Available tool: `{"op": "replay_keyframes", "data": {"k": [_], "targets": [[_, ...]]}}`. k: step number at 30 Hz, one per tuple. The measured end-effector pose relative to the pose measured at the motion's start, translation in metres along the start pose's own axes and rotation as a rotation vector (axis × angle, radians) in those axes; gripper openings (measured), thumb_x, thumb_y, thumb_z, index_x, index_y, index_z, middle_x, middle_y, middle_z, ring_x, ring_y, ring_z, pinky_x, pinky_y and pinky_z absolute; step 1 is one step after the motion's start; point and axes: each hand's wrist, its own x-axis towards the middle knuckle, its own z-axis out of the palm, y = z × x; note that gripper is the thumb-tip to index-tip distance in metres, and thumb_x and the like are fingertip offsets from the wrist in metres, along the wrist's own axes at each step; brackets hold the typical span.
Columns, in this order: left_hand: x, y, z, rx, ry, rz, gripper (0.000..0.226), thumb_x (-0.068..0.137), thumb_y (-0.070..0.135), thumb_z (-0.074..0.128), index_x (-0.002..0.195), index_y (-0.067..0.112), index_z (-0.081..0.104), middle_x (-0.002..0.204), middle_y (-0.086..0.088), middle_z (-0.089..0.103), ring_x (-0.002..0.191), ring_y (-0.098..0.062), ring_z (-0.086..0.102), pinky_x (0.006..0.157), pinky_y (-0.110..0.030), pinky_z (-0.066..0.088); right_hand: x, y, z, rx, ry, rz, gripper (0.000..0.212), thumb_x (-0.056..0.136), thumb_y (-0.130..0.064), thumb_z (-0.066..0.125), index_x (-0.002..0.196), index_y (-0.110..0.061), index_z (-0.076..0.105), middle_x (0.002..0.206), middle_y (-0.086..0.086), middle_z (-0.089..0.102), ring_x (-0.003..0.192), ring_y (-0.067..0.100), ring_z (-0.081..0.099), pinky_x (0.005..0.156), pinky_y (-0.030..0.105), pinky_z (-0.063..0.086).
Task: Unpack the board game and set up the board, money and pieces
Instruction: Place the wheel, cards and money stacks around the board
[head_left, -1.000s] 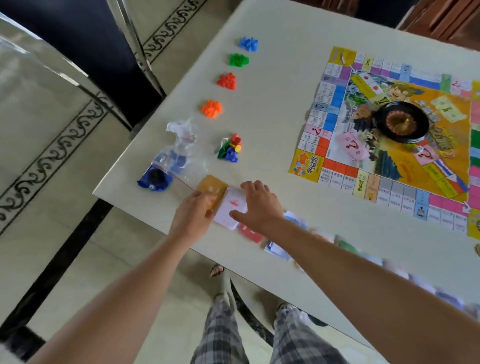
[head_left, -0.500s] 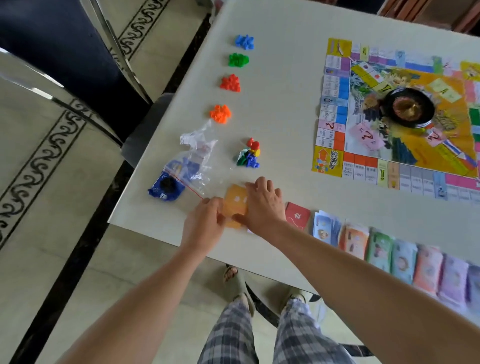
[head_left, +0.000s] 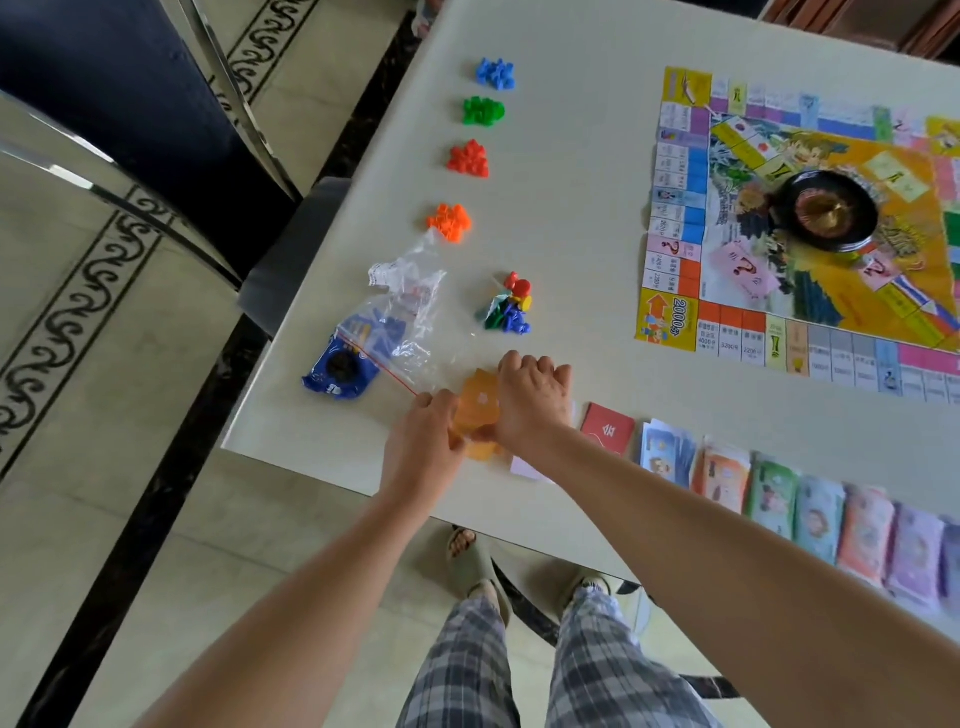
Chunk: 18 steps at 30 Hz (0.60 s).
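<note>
Orange paper card stack (head_left: 479, 408): held at the counter's (head_left: 571, 234) near edge, by its left corner.
Left hand (head_left: 423, 441): fingers curled, the stack's near end pinched.
Right hand (head_left: 532, 400): curled over its right side.
Advice: the stack's edges are best squared before it is let go.

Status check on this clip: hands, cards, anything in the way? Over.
Left hand and right hand both gripping the orange card stack near the table edge. Plastic bag close on the left, red card on the right, neither blocking.

Orange cards (head_left: 479, 399): I see only part; my left grip (head_left: 423, 442) and right grip (head_left: 535, 400) cover the rest.
Board (head_left: 670, 322): cut off at right edge.
Money row (head_left: 818, 514): runs off right edge.
</note>
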Motion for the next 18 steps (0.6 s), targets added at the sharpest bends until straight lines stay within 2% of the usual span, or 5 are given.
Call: {"op": "replay_keyframes", "data": {"k": [7,12,14,16,18], "targets": [[0.002,0.001,0.003,0.028,0.021,-0.006,0.038,0.080,0.018,0.070,0.114,0.016,0.052,0.109,-0.005,0.058,0.094,-0.029,0.061,0.074,-0.037,0.048,-0.001,0.001,-0.002,-0.042,0.006,-0.053,0.076,0.064,-0.065,0.074,0.111,-0.011,0.047,0.109,0.006,0.046,0.106,0.025,0.041,0.093,0.034,0.027],[0.002,0.001,0.003,0.030,0.009,-0.009,0.041,0.081,0.023,0.070,0.118,0.018,0.052,0.109,-0.004,0.057,0.095,-0.026,0.059,0.071,-0.033,0.044,-0.006,-0.003,0.002,0.177,0.004,-0.101,0.081,0.068,-0.049,0.078,0.126,-0.013,0.035,0.108,0.004,0.057,0.102,0.026,0.056,0.094,0.035,0.026],[0.003,0.001,0.001,0.048,-0.009,-0.007,0.037,0.082,0.021,0.067,0.115,0.019,0.051,0.106,-0.004,0.054,0.092,-0.027,0.058,0.067,-0.032,0.042,-0.003,-0.002,0.000,0.166,-0.029,-0.100,0.068,0.073,-0.045,0.072,0.126,-0.015,0.042,0.111,0.003,0.053,0.106,0.025,0.053,0.094,0.035,0.026],[0.004,0.001,0.001,0.059,-0.018,-0.003,0.033,0.083,0.019,0.066,0.112,0.017,0.050,0.104,-0.004,0.052,0.089,-0.028,0.058,0.066,-0.034,0.043,0.000,0.001,-0.007,0.203,-0.044,-0.095,0.043,0.080,-0.039,0.063,0.115,-0.016,0.053,0.104,0.002,0.049,0.102,0.023,0.052,0.090,0.033,0.026],[0.003,0.000,0.001,0.058,-0.021,0.001,0.031,0.084,0.021,0.067,0.109,0.015,0.050,0.102,-0.004,0.051,0.087,-0.029,0.057,0.067,-0.036,0.045,0.003,0.004,-0.013,0.274,-0.063,-0.102,0.030,0.085,-0.030,0.057,0.111,-0.015,0.056,0.101,0.002,0.051,0.098,0.023,0.052,0.087,0.032,0.027]]}}
